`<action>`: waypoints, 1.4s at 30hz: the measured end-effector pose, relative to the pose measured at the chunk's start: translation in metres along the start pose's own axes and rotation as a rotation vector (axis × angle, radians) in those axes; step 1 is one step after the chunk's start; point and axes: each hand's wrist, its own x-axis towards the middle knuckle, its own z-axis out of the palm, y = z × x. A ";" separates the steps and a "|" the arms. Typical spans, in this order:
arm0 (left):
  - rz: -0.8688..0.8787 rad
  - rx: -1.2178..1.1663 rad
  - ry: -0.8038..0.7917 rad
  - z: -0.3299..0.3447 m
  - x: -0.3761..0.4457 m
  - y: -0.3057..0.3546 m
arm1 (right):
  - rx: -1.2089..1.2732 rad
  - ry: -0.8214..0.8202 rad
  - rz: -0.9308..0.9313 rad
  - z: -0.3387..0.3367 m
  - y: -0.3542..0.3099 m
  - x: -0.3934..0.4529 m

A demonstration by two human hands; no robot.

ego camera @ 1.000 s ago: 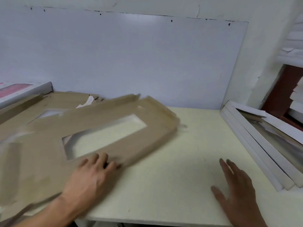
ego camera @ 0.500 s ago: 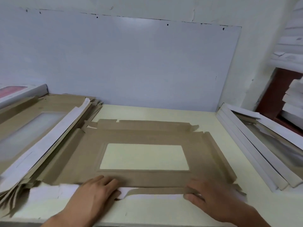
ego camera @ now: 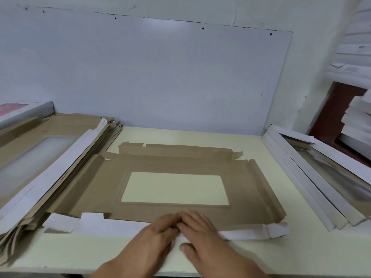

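White panel board (ego camera: 160, 77) fills the wall behind a pale yellow table (ego camera: 301, 255), where a flat brown cardboard blank (ego camera: 251, 189) with a rectangular window cut-out lies spread at the centre, its side tabs unfolded. To the left, a thick stack of similar brown blanks (ego camera: 60, 141) sits slanted, its edge touching or overlapping the left tabs of the centre sheet. To the right, folded white boxes (ego camera: 297, 177) lie near the blank but apart from it. A white box with a red face (ego camera: 22, 111) is cut off by the left edge of the view, and more white stock (ego camera: 357, 119) is piled on shelving at far right, too blurred to make out.

Along the blank's near edge runs a white flap (ego camera: 112, 225), turned towards the person. Both hands lie on it side by side at the middle, touching each other. The right hand (ego camera: 202, 233) presses down with fingers stretched flat and thumb spread on the table, gripping nothing. The left hand (ego camera: 158, 237) is smeared by motion; its fingers look laid flat on the fold too, with nothing held. The hands hide the middle of the flap, and the lower frame edge cuts off both forearms.
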 end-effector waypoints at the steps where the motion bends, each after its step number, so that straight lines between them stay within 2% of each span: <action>1: 0.008 -0.048 -0.020 0.002 0.000 0.002 | -0.096 -0.086 0.023 0.002 -0.005 0.001; 2: 0.011 -0.062 -0.044 0.003 -0.003 0.000 | -0.172 -0.165 0.083 0.000 -0.009 0.001; 4: 0.003 0.026 -0.109 0.001 -0.011 -0.005 | -0.243 -0.138 0.130 0.003 -0.006 -0.007; 6: -0.005 0.124 -0.158 -0.005 -0.020 -0.009 | -0.263 -0.170 0.197 0.001 0.003 -0.018; 9: -0.083 0.136 -0.270 -0.013 -0.029 -0.013 | -0.254 -0.250 0.269 -0.018 0.022 -0.033; 10: -0.104 0.154 -0.274 -0.016 -0.032 -0.015 | -0.217 -0.208 0.235 -0.017 0.035 -0.036; 13: -0.147 0.230 -0.263 -0.025 -0.043 -0.027 | -0.131 -0.257 0.307 -0.018 0.073 -0.059; 18: -0.206 0.140 -0.099 -0.048 -0.052 -0.052 | -0.145 -0.262 0.447 -0.026 0.108 -0.080; 20: -0.211 0.141 -0.052 -0.053 -0.049 -0.056 | -0.145 -0.219 0.431 -0.026 0.104 -0.079; 24: -0.201 0.251 -0.046 -0.049 -0.033 -0.052 | -0.249 0.111 0.181 -0.028 0.077 -0.067; 28: -0.230 0.259 0.036 -0.041 -0.017 -0.047 | -0.287 0.180 0.066 -0.019 0.061 -0.048; 33: -0.294 0.220 0.041 -0.043 -0.009 -0.044 | -0.318 0.180 -0.082 -0.014 0.063 -0.034; 35: -0.264 0.314 0.109 -0.038 -0.010 -0.037 | -0.257 0.204 -0.063 -0.014 0.066 -0.031; 37: -0.179 0.365 0.167 -0.025 -0.011 -0.026 | -0.166 0.204 0.044 -0.019 0.067 -0.024; 39: -0.127 0.349 0.125 -0.010 -0.007 -0.014 | -0.056 0.160 0.154 -0.020 0.070 -0.012; 42: -0.180 0.405 -0.017 0.006 0.002 -0.010 | 0.033 0.122 0.246 -0.018 0.068 0.002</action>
